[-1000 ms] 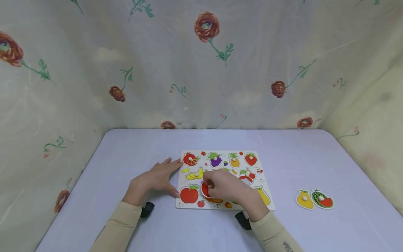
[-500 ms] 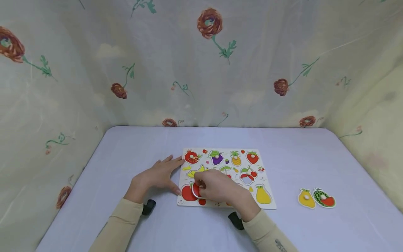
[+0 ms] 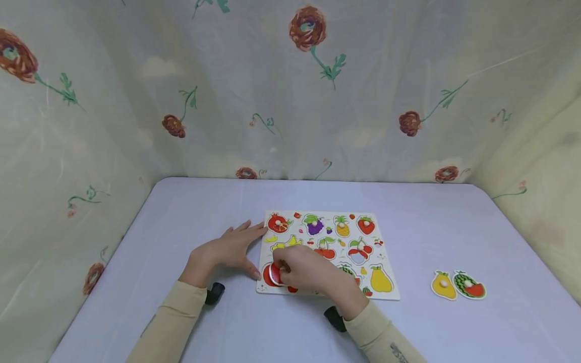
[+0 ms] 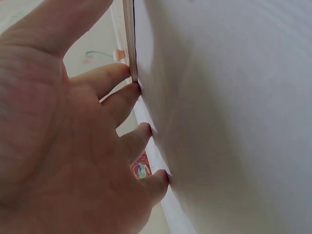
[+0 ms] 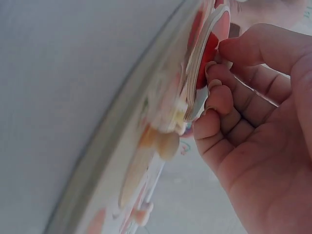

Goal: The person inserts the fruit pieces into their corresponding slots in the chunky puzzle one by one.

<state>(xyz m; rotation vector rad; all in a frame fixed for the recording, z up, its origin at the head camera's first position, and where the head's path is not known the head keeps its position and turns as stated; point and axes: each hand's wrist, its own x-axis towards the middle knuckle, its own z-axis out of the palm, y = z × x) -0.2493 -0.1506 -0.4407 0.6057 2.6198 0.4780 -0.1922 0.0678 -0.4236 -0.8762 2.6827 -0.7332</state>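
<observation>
My right hand (image 3: 306, 268) pinches a round red apple puzzle piece (image 3: 275, 275) with a white rim, close over the red apple picture at the near left corner of the fruit puzzle board (image 3: 379, 257). In the right wrist view the piece (image 5: 197, 64) is tilted against the board, and its knob is hidden by the fingers. My left hand (image 3: 228, 252) lies with spread fingers at the board's left edge. In the left wrist view two fingertips (image 4: 134, 87) touch the board's side, and the others rest on the white table.
A yellow pear piece (image 3: 444, 286) and a watermelon piece (image 3: 469, 285) lie on the table to the right. Knobbed pieces, such as the grapes (image 3: 313, 225) and strawberry (image 3: 365, 225), sit in the board. A flowered curtain (image 3: 218, 126) surrounds the table.
My right hand has carried the apple piece leftward across the board, from beside the apple picture to over it. The left hand stays at the board's edge. The head view has tilted slightly.
</observation>
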